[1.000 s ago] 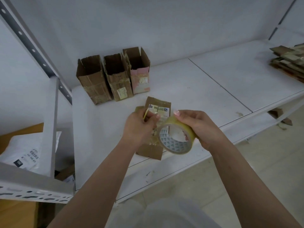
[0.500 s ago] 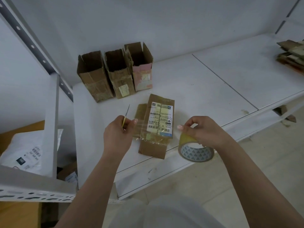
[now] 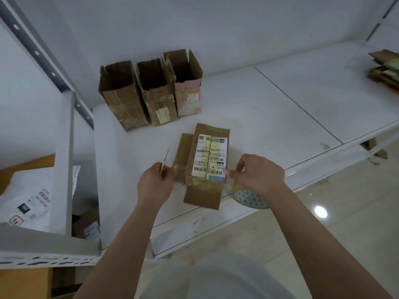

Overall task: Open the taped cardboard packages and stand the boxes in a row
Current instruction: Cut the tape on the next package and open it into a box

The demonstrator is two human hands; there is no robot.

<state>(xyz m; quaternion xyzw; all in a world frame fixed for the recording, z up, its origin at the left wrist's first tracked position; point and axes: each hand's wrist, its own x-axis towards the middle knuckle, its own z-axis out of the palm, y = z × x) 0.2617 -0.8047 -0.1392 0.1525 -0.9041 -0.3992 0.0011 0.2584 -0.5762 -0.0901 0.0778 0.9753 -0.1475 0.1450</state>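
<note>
We see a flat taped package [image 3: 206,167] lying on the white shelf [image 3: 280,108], centre of frame, label side up, near the front edge. A strip of clear tape [image 3: 201,182] stretches across its lower part. Left hand [image 3: 154,183] pinches the tape's left end and also grips a thin yellow-handled blade [image 3: 164,161] pointing up. Right hand [image 3: 260,176] pinches the tape at the package's right edge, with the tape roll [image 3: 248,196] just under that hand at the shelf's front lip. Three opened boxes [image 3: 151,91] stand upright in a row, touching, upper centre-left against the back wall. Flattened cardboard stack [image 3: 384,70] at right edge. White mailer bag [image 3: 32,197] at lower left, behind the rack upright [image 3: 62,160].
</note>
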